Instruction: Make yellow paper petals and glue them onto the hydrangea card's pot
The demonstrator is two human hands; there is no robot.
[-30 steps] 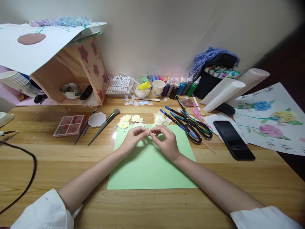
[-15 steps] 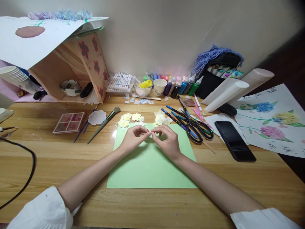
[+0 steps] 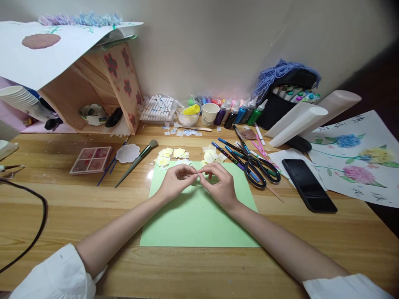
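Note:
Above the upper part of a light green sheet, my left hand and my right hand meet fingertip to fingertip. Both are closed in a pinch on a tiny pale scrap that looks like paper; most of it is hidden by the fingers. Just beyond my left hand lie small yellow and white paper pieces. Pale yellow crumpled paper pieces form another pile beyond my right hand. Black-handled scissors rest on several pens to the right of the sheet.
To the left are a brush, a white flower-shaped palette and a four-part case. Paint bottles, a paper cup and a clear bowl line the wall. A phone and a flower drawing lie right.
The fingertips have shifted very slightly against each other, still pinched together. The whole view has moved a few pixels; nothing else has changed place.

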